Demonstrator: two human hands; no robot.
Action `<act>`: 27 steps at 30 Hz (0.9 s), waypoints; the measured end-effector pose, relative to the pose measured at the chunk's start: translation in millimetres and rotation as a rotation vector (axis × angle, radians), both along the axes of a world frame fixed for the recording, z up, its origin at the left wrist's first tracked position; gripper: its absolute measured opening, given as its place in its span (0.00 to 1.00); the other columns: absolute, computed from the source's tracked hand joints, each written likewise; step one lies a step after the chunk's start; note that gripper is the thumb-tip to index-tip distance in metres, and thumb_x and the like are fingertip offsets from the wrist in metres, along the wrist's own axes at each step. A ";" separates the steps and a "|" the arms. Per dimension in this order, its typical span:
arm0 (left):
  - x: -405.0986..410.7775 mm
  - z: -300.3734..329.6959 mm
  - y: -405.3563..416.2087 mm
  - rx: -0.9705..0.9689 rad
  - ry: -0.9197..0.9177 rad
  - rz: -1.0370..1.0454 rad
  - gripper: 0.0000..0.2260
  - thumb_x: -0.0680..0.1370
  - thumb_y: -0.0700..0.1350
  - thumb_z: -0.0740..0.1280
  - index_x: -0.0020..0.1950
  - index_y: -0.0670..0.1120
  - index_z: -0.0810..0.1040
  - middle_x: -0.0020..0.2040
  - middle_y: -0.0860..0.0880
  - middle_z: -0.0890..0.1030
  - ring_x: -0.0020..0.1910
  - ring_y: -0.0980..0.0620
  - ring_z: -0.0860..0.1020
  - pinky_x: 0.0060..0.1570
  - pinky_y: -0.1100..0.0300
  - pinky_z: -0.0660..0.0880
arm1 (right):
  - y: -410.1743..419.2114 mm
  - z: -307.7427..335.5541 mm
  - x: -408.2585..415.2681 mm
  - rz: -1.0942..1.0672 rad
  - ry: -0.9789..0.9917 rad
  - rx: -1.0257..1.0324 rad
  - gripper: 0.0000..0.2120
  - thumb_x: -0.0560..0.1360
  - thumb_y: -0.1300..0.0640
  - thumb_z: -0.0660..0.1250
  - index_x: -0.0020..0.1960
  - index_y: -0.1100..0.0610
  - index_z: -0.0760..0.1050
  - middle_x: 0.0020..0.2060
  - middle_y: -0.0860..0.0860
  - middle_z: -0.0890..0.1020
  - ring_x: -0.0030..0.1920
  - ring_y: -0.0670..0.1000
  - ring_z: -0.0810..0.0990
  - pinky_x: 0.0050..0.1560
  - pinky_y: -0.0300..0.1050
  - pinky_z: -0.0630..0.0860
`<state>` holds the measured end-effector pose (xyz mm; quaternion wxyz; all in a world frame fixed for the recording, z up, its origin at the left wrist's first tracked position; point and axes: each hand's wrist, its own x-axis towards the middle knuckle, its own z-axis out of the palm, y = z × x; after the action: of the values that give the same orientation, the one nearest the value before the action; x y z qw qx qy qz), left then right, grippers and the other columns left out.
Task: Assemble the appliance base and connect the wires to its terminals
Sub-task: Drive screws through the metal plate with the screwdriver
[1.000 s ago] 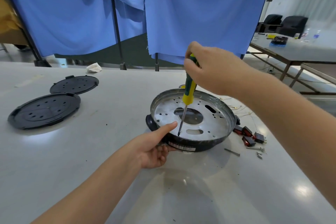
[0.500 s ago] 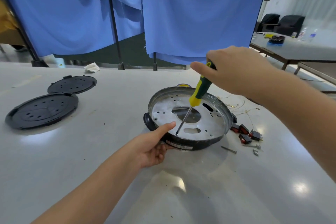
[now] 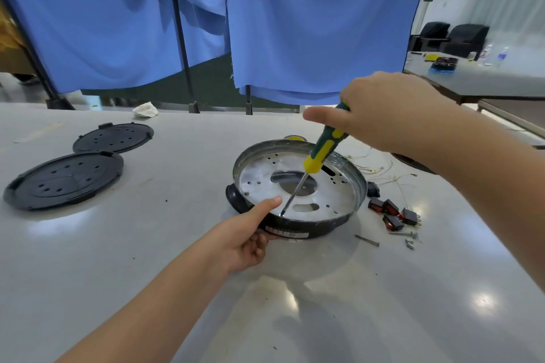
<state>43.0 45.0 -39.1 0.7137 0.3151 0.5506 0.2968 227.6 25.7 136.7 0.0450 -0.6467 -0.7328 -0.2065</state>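
screwdriver (image 3: 323,150) tilted further | glossy white table (image 3: 147,259) | blue curtains (image 3: 309,23)

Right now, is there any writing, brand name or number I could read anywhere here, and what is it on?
No text here can be read.
White label on the dark rim of the appliance base: printed lines, too small and blurred to read.
Screwdriver, black round covers, red switches: no lettering visible.
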 end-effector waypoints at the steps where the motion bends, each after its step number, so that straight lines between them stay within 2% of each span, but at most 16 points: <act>1: -0.4 0.3 0.4 -0.006 0.006 -0.007 0.15 0.70 0.57 0.75 0.47 0.47 0.78 0.45 0.45 0.84 0.22 0.58 0.65 0.29 0.66 0.63 | 0.7 -0.7 3.3 -0.013 0.034 -0.039 0.35 0.70 0.25 0.44 0.36 0.57 0.66 0.28 0.51 0.70 0.28 0.51 0.68 0.29 0.43 0.62; 2: -0.9 0.5 0.9 -0.011 0.011 -0.014 0.16 0.70 0.57 0.75 0.47 0.47 0.78 0.46 0.45 0.84 0.22 0.58 0.65 0.29 0.66 0.63 | 1.2 -1.0 7.1 -0.007 0.105 -0.102 0.30 0.73 0.28 0.48 0.42 0.55 0.68 0.30 0.51 0.72 0.30 0.51 0.70 0.29 0.44 0.63; 4: -1.3 0.9 1.6 -0.014 0.019 -0.025 0.16 0.70 0.57 0.75 0.47 0.47 0.78 0.46 0.45 0.84 0.23 0.57 0.66 0.29 0.66 0.63 | 3.2 -0.7 12.4 0.054 0.338 -0.268 0.14 0.77 0.41 0.56 0.54 0.51 0.66 0.35 0.51 0.75 0.33 0.50 0.73 0.31 0.44 0.66; 5: -1.1 0.8 1.7 -0.013 0.021 -0.028 0.16 0.70 0.57 0.75 0.47 0.47 0.78 0.45 0.45 0.84 0.23 0.57 0.66 0.28 0.66 0.63 | 3.8 0.5 13.3 0.097 0.451 -0.333 0.09 0.78 0.46 0.57 0.56 0.48 0.65 0.36 0.51 0.76 0.34 0.50 0.75 0.32 0.44 0.68; 7: -0.2 0.7 1.1 -0.008 0.027 -0.030 0.16 0.70 0.57 0.75 0.47 0.47 0.78 0.43 0.46 0.84 0.22 0.58 0.66 0.28 0.66 0.64 | 4.9 0.4 12.6 0.176 0.537 -0.358 0.07 0.79 0.48 0.59 0.55 0.47 0.67 0.38 0.49 0.77 0.34 0.49 0.76 0.32 0.42 0.69; 8: 0.3 0.6 0.3 -0.005 0.033 -0.029 0.16 0.70 0.57 0.75 0.47 0.47 0.79 0.41 0.46 0.84 0.22 0.58 0.66 0.27 0.67 0.64 | 6.3 -0.9 10.7 0.207 0.523 -0.318 0.08 0.79 0.45 0.60 0.53 0.48 0.68 0.37 0.49 0.76 0.33 0.49 0.75 0.32 0.42 0.68; 11: 1.7 -0.4 -0.9 0.013 0.054 -0.013 0.17 0.69 0.57 0.75 0.48 0.47 0.79 0.39 0.47 0.82 0.22 0.58 0.67 0.25 0.67 0.64 | 9.4 -6.1 3.1 0.216 0.376 -0.119 0.21 0.76 0.37 0.60 0.43 0.56 0.69 0.31 0.50 0.72 0.29 0.49 0.67 0.29 0.43 0.63; 14: 3.0 -1.3 -1.0 0.028 0.054 -0.006 0.17 0.69 0.57 0.75 0.50 0.47 0.79 0.44 0.46 0.83 0.21 0.58 0.66 0.26 0.66 0.63 | 11.2 -10.3 -5.0 0.166 0.289 0.064 0.26 0.74 0.35 0.59 0.34 0.57 0.64 0.27 0.51 0.67 0.27 0.50 0.63 0.28 0.43 0.58; 17: 3.3 -1.7 -0.6 0.032 0.070 -0.007 0.18 0.69 0.57 0.76 0.49 0.47 0.79 0.44 0.46 0.82 0.21 0.58 0.67 0.27 0.66 0.63 | 13.2 -13.5 -18.4 0.091 0.256 0.207 0.30 0.71 0.30 0.58 0.30 0.56 0.61 0.26 0.51 0.64 0.26 0.51 0.63 0.28 0.42 0.56; 20: 2.4 -1.1 -0.4 0.026 0.091 -0.021 0.20 0.69 0.59 0.75 0.50 0.46 0.79 0.45 0.45 0.82 0.22 0.56 0.68 0.27 0.65 0.64 | 14.2 -20.8 -26.8 0.053 0.323 0.309 0.30 0.70 0.29 0.59 0.30 0.56 0.62 0.25 0.50 0.66 0.26 0.49 0.64 0.27 0.42 0.55; 24: -3.8 3.5 3.1 0.009 0.103 -0.124 0.23 0.70 0.62 0.73 0.54 0.47 0.78 0.55 0.41 0.84 0.25 0.54 0.71 0.30 0.63 0.67 | 15.2 -29.8 -18.4 0.099 0.570 0.247 0.30 0.68 0.29 0.62 0.32 0.57 0.66 0.26 0.50 0.68 0.27 0.50 0.66 0.27 0.43 0.61; 27: -10.6 5.8 5.6 0.012 0.143 -0.223 0.26 0.69 0.66 0.71 0.56 0.47 0.78 0.50 0.43 0.86 0.29 0.52 0.77 0.31 0.63 0.71 | 14.0 -35.2 -5.2 0.109 0.727 0.243 0.32 0.69 0.30 0.64 0.38 0.62 0.71 0.27 0.54 0.72 0.28 0.52 0.68 0.30 0.46 0.67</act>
<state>32.4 50.5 -33.3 0.6993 0.3988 0.5600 0.1957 222.3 39.7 101.5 0.3888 -0.6277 -0.6728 -0.0464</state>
